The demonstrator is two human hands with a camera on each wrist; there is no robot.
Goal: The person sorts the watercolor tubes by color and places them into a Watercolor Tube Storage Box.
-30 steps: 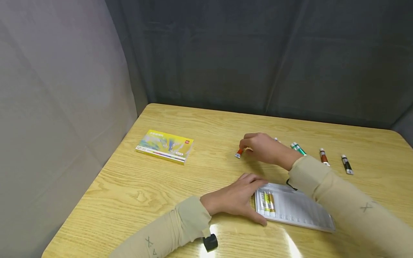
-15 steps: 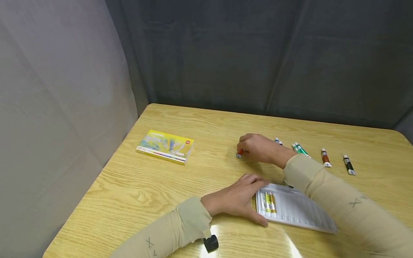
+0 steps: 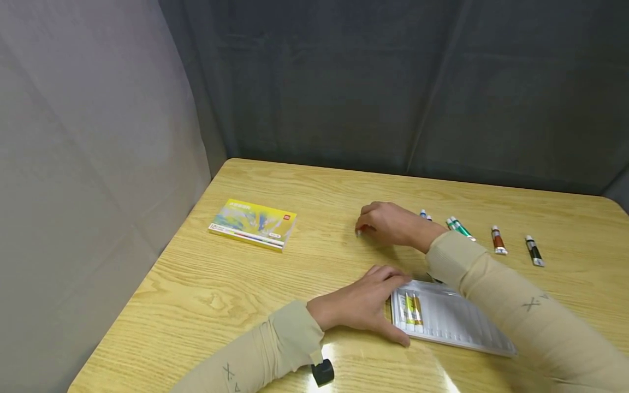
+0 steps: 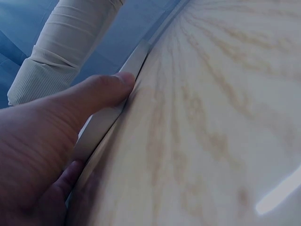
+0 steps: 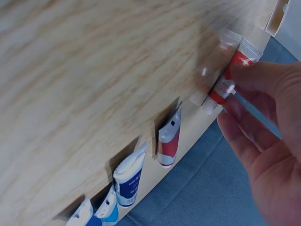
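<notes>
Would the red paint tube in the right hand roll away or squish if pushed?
The red paint tube probably wouldn't roll far, because one end is squeezed flat. That thin end hints it might squish a bit. It's likely light too: it's small beside the right hand pinching it.

At least eleven tubes (image 3: 498,240), one tray (image 3: 474,325) and one box (image 3: 253,224) show.

Free lane between box (image 3: 253,225) and right grip (image 3: 390,223), tubes (image 3: 498,240) rightward
</notes>
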